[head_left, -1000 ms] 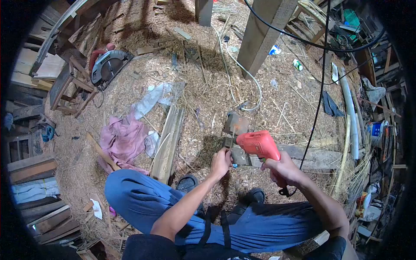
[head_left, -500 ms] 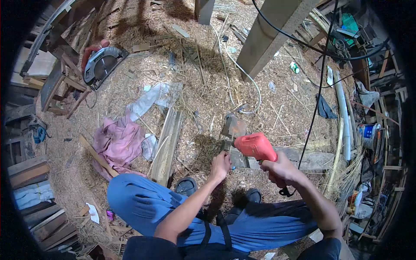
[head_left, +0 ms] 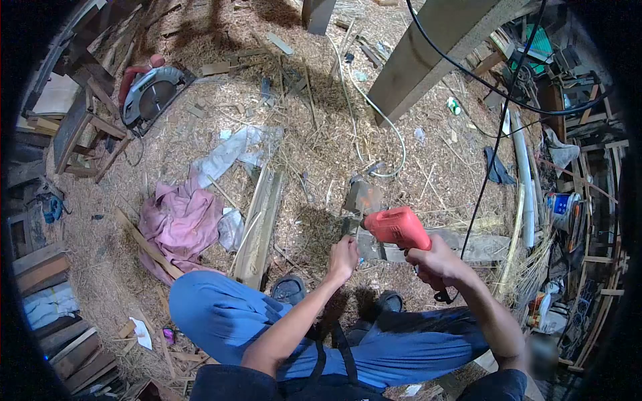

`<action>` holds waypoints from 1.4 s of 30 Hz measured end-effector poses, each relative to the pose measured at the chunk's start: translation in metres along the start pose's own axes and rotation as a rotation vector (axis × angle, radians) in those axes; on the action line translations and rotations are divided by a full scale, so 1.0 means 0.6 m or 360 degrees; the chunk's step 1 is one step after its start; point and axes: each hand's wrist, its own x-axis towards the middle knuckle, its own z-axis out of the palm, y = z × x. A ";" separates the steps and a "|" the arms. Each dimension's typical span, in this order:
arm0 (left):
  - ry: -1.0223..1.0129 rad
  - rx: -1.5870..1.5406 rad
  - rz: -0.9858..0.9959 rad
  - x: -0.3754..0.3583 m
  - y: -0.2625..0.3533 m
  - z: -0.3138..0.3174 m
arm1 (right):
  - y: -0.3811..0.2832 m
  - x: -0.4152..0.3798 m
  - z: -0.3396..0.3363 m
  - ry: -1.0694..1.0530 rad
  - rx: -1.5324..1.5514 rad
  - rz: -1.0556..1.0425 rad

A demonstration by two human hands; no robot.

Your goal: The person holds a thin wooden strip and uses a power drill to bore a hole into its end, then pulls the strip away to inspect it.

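"Right, where do I have the red drill (head_left: 399,227)?"

"Above the shavings-strewn floor (head_left: 421,167), nose toward my left, just beside the orange-patched block (head_left: 364,195). My right hand (head_left: 438,264) has its grip wrapped round the handle; the elbow is bent out to the side and the forearm slants up and inward."

"And my left hand (head_left: 343,259)?"

"I see it reaching forward from the other side, forearm angled inward, fingers bunched close to the drill's nose. That grip looks narrow, but I cannot tell what it pinches."

"How far apart are they?"

"Near each other, not touching, with the grey plank (head_left: 478,246) lying beyond my right hand."
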 end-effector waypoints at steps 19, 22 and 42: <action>-0.0021 -0.0031 -0.0043 -0.004 0.009 -0.005 | 0.008 0.012 -0.012 -0.0044 -0.0010 -0.0052; -0.0022 -0.0052 -0.0037 -0.007 0.013 -0.008 | 0.010 0.013 -0.014 -0.0072 -0.0020 -0.0016; -0.0002 -0.0048 -0.0008 -0.008 0.014 -0.010 | 0.018 0.022 -0.017 -0.0055 -0.0032 -0.0099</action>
